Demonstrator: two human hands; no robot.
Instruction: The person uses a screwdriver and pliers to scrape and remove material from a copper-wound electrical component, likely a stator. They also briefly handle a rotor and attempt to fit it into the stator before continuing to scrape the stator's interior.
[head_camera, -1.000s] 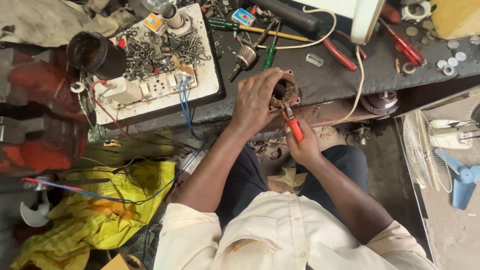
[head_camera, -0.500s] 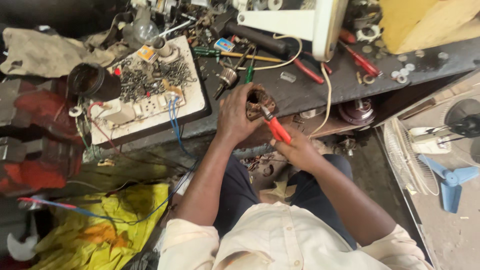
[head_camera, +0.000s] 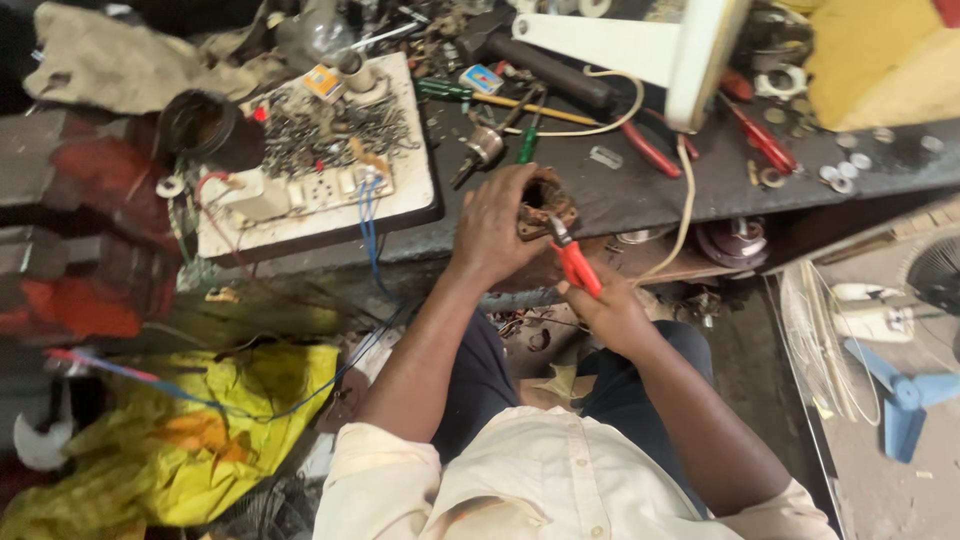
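My left hand grips a small round motor stator with copper windings at the front edge of the dark workbench. My right hand holds red-handled pliers, whose jaws reach up into the stator. Both hands are close together just below the bench edge, above my lap.
A white board with sockets, wires and loose metal bits lies left on the bench. Screwdrivers, other red pliers, washers and a white fan part lie behind. Yellow cloth lies left on the floor, blue fan blades right.
The view has shifted, so the bench sits a little differently in frame. My hands stay together on the stator, and the pliers remain at the windings.
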